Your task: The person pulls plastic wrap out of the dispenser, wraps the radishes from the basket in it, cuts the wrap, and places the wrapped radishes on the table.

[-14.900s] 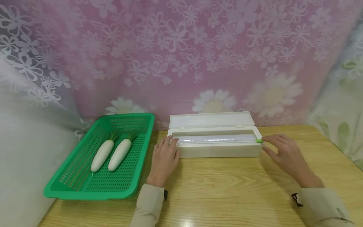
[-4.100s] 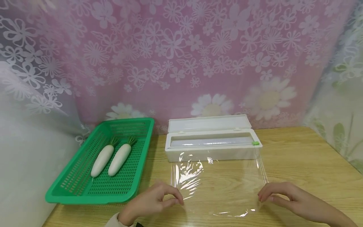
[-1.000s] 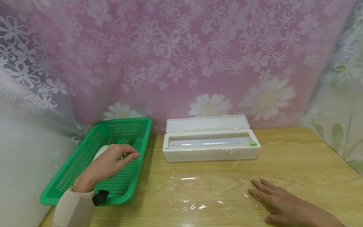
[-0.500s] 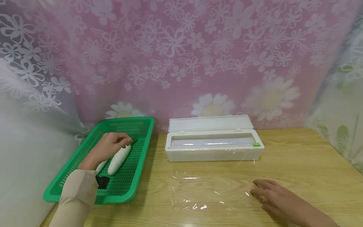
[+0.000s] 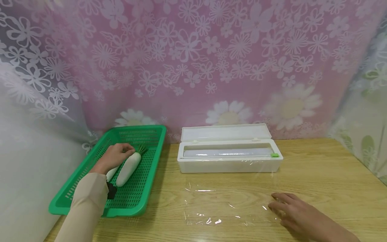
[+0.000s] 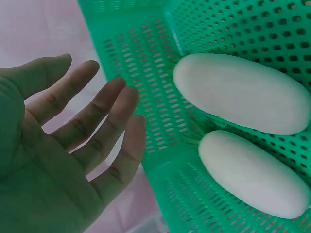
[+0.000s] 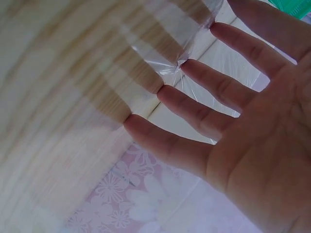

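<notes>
My left hand (image 5: 116, 157) is over the green basket, above the upper part of the left white radish (image 5: 111, 173) and partly hiding it. The right radish (image 5: 129, 169) lies beside it, leaf stubs pointing back. In the left wrist view, the hand (image 6: 73, 131) has loosely spread fingers with nothing in them, apart from both radishes. My right hand (image 5: 297, 215) rests at the right edge of a clear sheet of plastic wrap (image 5: 226, 201) drawn out over the table. Its straight fingertips touch the film (image 7: 150, 53) in the right wrist view.
A white wrap dispenser box (image 5: 229, 166) stands at the back with its lid up, a film roll (image 5: 229, 153) inside and a green slider (image 5: 274, 155) at its right end. The perforated green basket (image 5: 127, 211) fills the table's left side. A floral curtain (image 5: 193, 67) hangs behind.
Film was pulled from the box toward me by both hands and laid on the table. My left hand then left it for the basket, lately reaching farther back; the right stays at the film.
</notes>
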`<move>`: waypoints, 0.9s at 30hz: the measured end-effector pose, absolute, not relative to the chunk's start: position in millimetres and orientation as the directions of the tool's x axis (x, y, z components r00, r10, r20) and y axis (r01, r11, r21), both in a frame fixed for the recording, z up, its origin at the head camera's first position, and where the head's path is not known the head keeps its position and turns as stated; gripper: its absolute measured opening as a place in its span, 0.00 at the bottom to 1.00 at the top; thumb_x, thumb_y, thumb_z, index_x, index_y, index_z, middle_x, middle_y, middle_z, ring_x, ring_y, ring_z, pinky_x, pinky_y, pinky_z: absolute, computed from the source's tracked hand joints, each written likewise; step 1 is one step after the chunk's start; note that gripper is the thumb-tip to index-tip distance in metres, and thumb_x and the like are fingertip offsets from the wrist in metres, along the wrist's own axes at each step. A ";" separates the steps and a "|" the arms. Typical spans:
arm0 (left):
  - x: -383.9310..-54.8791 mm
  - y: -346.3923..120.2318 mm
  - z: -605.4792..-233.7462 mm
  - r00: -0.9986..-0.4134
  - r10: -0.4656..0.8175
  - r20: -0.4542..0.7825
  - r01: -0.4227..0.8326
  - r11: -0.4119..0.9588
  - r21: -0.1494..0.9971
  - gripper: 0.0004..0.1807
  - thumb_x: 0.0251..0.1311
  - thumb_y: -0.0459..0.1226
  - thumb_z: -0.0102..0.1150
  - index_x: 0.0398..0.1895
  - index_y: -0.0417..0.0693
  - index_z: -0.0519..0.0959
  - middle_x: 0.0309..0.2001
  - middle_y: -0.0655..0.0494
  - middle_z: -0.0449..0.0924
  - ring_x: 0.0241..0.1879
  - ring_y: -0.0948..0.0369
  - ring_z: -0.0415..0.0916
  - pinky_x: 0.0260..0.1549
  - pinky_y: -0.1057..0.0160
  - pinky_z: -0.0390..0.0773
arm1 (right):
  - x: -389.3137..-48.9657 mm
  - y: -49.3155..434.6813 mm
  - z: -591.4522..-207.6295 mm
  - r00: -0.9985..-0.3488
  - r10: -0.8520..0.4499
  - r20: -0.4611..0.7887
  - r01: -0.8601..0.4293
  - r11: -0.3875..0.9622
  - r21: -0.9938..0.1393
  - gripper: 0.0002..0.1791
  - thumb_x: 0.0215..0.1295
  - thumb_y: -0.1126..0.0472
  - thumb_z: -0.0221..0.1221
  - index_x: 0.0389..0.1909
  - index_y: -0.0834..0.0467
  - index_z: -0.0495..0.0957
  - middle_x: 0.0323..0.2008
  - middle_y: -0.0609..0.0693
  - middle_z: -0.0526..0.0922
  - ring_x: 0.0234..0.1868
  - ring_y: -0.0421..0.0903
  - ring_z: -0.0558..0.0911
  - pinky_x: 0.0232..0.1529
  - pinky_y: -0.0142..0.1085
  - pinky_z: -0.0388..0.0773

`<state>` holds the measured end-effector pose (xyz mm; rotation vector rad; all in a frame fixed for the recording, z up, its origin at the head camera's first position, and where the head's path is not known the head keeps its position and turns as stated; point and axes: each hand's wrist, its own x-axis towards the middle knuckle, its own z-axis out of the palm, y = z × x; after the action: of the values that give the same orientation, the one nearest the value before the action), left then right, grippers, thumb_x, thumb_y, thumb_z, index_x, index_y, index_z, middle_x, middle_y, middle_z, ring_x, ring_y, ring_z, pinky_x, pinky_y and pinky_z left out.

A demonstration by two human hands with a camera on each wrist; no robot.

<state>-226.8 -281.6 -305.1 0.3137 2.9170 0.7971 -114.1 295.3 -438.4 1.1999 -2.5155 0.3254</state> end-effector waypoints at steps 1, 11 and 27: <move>-228.6 -281.9 -307.0 -0.974 0.220 -0.056 0.161 0.843 0.513 0.21 0.78 0.39 0.48 0.61 0.29 0.74 0.59 0.29 0.74 0.58 0.34 0.71 0.51 0.37 0.74 | -113.9 295.5 -438.5 -0.580 -0.711 0.397 -0.787 0.616 -0.046 0.24 0.56 0.56 0.75 0.54 0.52 0.81 0.53 0.56 0.78 0.50 0.53 0.77 0.36 0.35 0.80; -239.7 -283.8 -324.3 -0.970 0.191 -0.153 0.091 0.863 0.497 0.22 0.78 0.37 0.48 0.62 0.25 0.72 0.61 0.24 0.70 0.56 0.33 0.72 0.49 0.39 0.76 | -114.4 293.6 -439.3 -0.538 -0.742 0.401 -0.807 0.590 0.009 0.22 0.76 0.42 0.47 0.53 0.52 0.80 0.51 0.58 0.79 0.45 0.58 0.80 0.32 0.37 0.81; -250.5 -290.9 -329.2 -0.966 0.146 -0.214 0.030 0.883 0.468 0.27 0.74 0.36 0.53 0.65 0.23 0.66 0.59 0.22 0.69 0.56 0.32 0.71 0.46 0.41 0.78 | -116.0 293.6 -438.8 -0.505 -0.716 0.482 -0.818 0.575 -0.002 0.27 0.78 0.41 0.36 0.50 0.50 0.81 0.51 0.56 0.78 0.46 0.55 0.78 0.32 0.34 0.79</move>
<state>-250.5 -290.9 -329.2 0.1336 2.8091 0.6927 -116.0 293.6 -438.8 1.2341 -2.3771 0.3197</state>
